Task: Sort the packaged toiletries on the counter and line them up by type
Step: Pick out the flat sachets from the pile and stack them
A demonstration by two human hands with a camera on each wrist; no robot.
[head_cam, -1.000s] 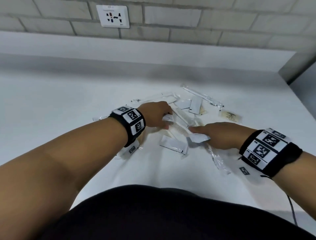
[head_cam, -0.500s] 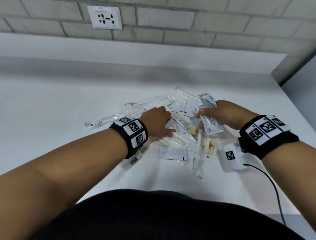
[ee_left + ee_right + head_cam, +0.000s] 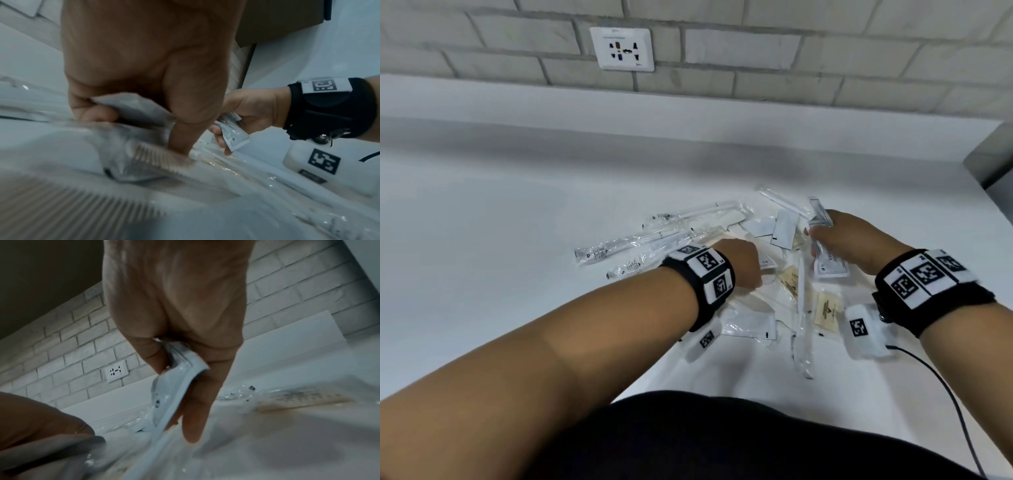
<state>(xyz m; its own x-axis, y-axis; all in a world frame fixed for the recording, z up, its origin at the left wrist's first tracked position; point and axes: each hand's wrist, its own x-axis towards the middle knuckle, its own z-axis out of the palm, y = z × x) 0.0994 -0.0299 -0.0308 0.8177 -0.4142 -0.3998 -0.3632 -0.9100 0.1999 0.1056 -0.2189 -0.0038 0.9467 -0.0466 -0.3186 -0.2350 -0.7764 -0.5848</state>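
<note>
A heap of packaged toiletries [image 3: 774, 274] lies on the white counter [image 3: 500, 257]: wrapped toothbrushes [image 3: 619, 246], combs [image 3: 160, 159], white sachets [image 3: 784, 228] and beige packets [image 3: 825, 308]. My left hand [image 3: 748, 262] is down in the middle of the heap. In the left wrist view its fingers [image 3: 96, 113] curl round a white sachet [image 3: 131, 105], with the thumb pressed into the wrappers. My right hand [image 3: 825, 240] hovers at the heap's right side and pinches white sachets [image 3: 828, 267], also visible as sachets [image 3: 176, 382] in the right wrist view.
A brick wall with a power socket [image 3: 621, 48] rises behind a white ledge. The counter ends at a grey panel [image 3: 989, 161] at the right. A black cable [image 3: 945, 394] trails from my right wrist. Bare counter stretches to the left of the heap.
My right hand lifted a white sachet from the heap's near side and moved to its far right, where it now holds sachets. My left hand stayed in the heap's middle.
</note>
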